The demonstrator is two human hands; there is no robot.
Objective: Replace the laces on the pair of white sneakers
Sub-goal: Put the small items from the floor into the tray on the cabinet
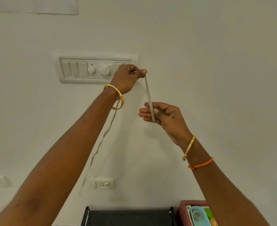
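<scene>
Both arms are raised before a white wall (199, 62). The left hand (128, 79) pinches a flat grey lace (149, 97) between thumb and curled fingers, in front of the switch plate (85, 70). The right hand (160, 114), lower and just beside, holds the same lace between thumb and fingers, so a short span runs taut between the hands. The rest of the lace hangs behind the left forearm and trails down the wall towards a socket (104, 183). No sneakers are in view.

The step appears to be straightening the lace. It is best done by keeping the top pinch firm and sliding the lower hand along the flat side, so that twists run out at the free end.

Open room lies right and above. Below, a black frame (128, 216) and a red box (182, 212) could snag the tail.
</scene>
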